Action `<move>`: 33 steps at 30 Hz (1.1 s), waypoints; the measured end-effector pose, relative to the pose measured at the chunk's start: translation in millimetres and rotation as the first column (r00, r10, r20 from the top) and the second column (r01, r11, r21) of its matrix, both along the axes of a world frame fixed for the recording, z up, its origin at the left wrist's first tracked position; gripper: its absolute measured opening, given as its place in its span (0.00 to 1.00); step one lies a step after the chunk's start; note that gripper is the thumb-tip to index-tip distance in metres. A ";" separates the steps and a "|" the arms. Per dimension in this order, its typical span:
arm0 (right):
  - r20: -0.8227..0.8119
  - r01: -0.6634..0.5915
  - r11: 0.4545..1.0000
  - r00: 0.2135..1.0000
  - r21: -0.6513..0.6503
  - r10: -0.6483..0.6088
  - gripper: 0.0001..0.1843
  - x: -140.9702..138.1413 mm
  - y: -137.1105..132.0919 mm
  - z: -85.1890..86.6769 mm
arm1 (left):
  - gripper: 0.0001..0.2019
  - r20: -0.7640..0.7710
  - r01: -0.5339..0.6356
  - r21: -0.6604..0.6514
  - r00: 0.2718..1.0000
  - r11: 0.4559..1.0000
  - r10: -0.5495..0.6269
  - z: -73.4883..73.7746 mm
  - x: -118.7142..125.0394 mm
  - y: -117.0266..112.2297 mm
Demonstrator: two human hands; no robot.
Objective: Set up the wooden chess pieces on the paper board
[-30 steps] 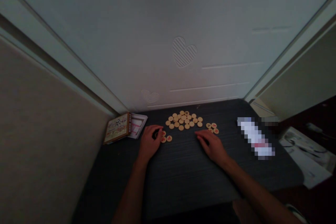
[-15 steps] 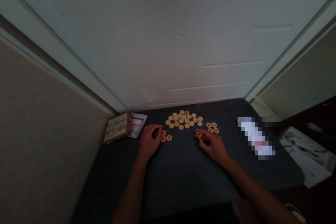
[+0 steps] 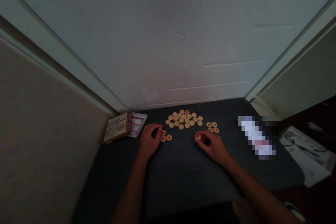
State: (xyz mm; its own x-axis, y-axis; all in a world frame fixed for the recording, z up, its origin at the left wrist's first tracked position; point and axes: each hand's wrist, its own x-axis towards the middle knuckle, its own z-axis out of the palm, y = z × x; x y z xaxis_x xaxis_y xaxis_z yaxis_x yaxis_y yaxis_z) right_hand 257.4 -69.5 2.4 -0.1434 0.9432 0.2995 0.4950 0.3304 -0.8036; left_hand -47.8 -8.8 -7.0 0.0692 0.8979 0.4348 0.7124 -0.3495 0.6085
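My right hand (image 3: 214, 145) pinches a round wooden xiangqi piece (image 3: 197, 137) with a red character between thumb and fingertips, just above or on the dark table. Beside several red-marked pieces (image 3: 169, 137) on the left rests my left hand (image 3: 150, 141), its thumb and fingers curved apart around the group's edge; part of that group is hidden by the hand. A pile of pieces (image 3: 181, 120), mostly blank side up, lies farther back between both hands. Past my right fingers sits a small cluster of marked pieces (image 3: 214, 125), partly covered by the hand.
A decorated box (image 3: 117, 127) and some printed cards or papers (image 3: 137, 124) lie at the table's left edge. A pixelated object (image 3: 257, 136) is on the right. The dark table (image 3: 173, 175) meets a pale panel (image 3: 223, 42) with heart reliefs behind.
The piece in my right hand has shifted slightly left and toward me, and its marking appears turned. My left hand has stayed about where it was.
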 end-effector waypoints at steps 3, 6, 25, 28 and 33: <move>0.037 -0.011 1.000 0.999 0.007 0.010 0.11 -0.1 -0.1 1.2 | 0.07 0.013 -0.008 0.002 1.000 1.000 0.008 0.8 0.4 0.1; 0.091 -0.024 1.000 0.996 0.000 0.024 0.09 0.1 -0.1 1.2 | 0.08 0.018 -0.007 -0.003 1.000 1.000 0.007 0.6 0.3 0.1; 0.257 -0.246 0.945 0.948 0.215 0.188 0.14 -56.1 33.9 4.3 | 0.06 0.047 0.015 0.011 0.999 1.000 -0.016 -0.7 2.5 -1.9; 0.280 -0.266 0.932 0.940 0.245 0.195 0.14 -73.0 46.5 1.1 | 0.06 0.051 0.010 0.015 0.999 1.000 -0.011 0.8 2.7 -3.4; 0.310 -0.268 0.923 0.934 0.275 0.178 0.12 -82.0 53.8 -7.4 | 0.06 0.062 0.008 0.009 0.998 1.000 -0.009 0.6 3.3 -3.8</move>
State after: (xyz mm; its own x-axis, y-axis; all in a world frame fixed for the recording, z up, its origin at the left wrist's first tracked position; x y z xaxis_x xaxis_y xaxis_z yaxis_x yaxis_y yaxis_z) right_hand 175.5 -15.7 -5.0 -0.4579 0.7432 0.4878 0.5645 0.6670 -0.4863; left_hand -44.5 -12.6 -6.4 0.0497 0.8934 0.4464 0.6703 -0.3612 0.6482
